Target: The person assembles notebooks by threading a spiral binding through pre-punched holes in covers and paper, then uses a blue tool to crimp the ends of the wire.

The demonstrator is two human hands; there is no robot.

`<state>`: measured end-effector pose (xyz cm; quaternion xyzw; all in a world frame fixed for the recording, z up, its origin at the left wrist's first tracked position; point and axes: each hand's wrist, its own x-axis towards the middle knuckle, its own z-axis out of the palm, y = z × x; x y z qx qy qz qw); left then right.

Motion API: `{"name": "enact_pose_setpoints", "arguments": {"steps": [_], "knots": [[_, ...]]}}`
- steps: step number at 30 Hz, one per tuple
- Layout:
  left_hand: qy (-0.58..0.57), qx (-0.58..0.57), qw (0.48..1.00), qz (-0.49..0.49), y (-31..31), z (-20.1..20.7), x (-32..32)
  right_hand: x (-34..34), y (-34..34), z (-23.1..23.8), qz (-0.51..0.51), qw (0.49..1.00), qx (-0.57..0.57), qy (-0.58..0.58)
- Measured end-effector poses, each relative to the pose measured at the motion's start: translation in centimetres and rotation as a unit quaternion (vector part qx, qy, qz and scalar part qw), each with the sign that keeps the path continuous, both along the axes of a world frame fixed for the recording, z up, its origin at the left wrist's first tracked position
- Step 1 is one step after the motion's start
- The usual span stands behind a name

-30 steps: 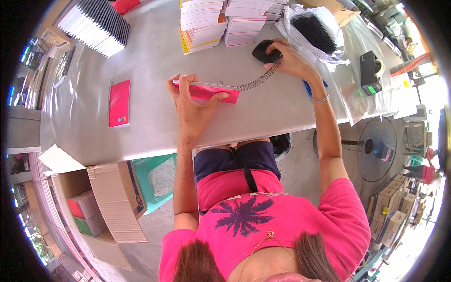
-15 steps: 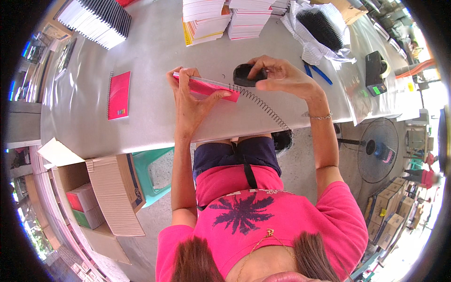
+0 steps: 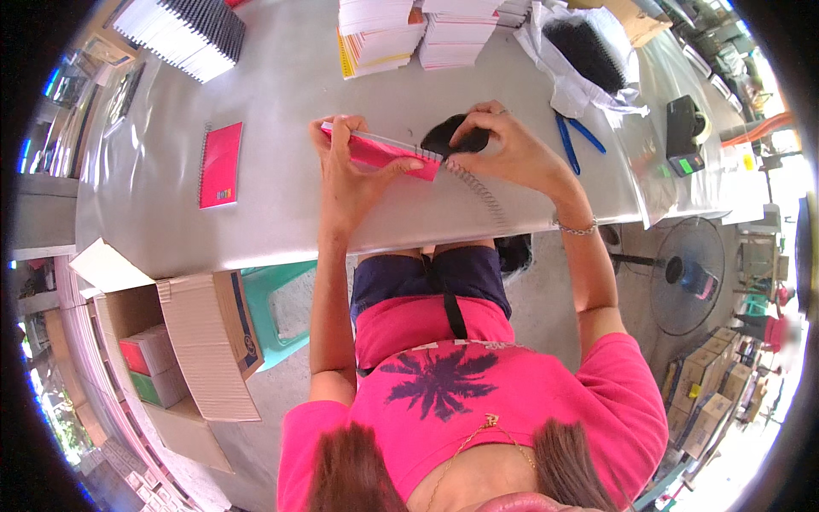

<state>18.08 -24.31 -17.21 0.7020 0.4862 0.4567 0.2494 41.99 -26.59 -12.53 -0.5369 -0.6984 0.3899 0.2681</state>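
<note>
My left hand [image 3: 345,171] is closed round a pink notebook [image 3: 380,154], tilted with its holed page edge upward. A thin dark spiral coil [image 3: 478,186] runs through the right end of that edge; its loose length curves down over the table's front edge, blurred. At that end, my right hand [image 3: 503,145] has its thumb on the coil, fingers bent toward it. Just behind the fingers is a round black object [image 3: 442,135], partly hidden by them; its kind is unclear. To the left, a pink spiral-bound notebook [image 3: 221,166] lies flat on the table [image 3: 273,205].
Stacks of bound pages [image 3: 375,43] and black-coiled books [image 3: 183,38] stand at the back. Blue-handled pliers [image 3: 576,141], wrapped black coils [image 3: 589,55] and a tape dispenser [image 3: 682,136] lie right. An open carton [image 3: 205,350], green stool [image 3: 277,320] and fan [image 3: 687,273] stand below.
My right hand has moved from the round black object toward the coil at the notebook's end. The coil's loose length hangs shorter and further left. The left hand keeps its hold.
</note>
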Motion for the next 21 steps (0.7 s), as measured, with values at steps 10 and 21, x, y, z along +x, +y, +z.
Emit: {"name": "enact_pose_setpoints", "arguments": {"steps": [10,21], "knots": [[-0.003,0.007,1.0,-0.011,0.0,-0.1,-0.1,0.1,-0.3,2.2,0.052,0.982,-0.068,0.167],[-0.011,0.031,0.999,-0.02,0.1,-0.5,-0.5,-0.5,-0.1,1.1,0.071,0.975,-0.127,0.168]]}}
